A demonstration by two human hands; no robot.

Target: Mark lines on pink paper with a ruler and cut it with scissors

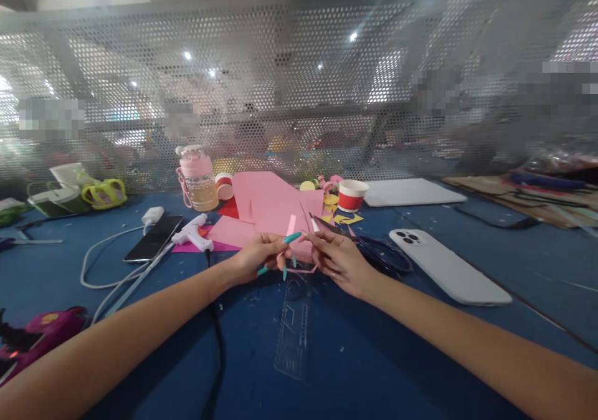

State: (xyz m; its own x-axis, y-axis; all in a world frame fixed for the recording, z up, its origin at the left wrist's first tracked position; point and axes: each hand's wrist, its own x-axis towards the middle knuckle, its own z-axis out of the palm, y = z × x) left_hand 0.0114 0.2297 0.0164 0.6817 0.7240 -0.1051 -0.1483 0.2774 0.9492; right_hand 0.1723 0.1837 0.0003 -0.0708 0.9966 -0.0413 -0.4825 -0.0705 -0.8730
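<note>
My left hand (266, 258) is closed, thumb and fingers pinching a narrow pink paper strip (292, 224). Opposite it, my right hand (343, 263) is closed too, its fingertips at the strip's other end. The fingertips of both hands nearly meet above the blue table. Behind them lie larger pink paper sheets (275, 202). Scissors with dark blue handles (387, 255) rest just beyond my right hand, which partly hides them. A clear plastic ruler (293, 329) lies flat on the table below the hands.
A white glue gun (194, 234) and a black phone (154, 239) lie left. A white phone (448, 267) is at right. Behind stand a pink-lidded bottle (197, 180) and a red-white paper cup (352, 195). A perforated metal panel (280, 83) borders the table.
</note>
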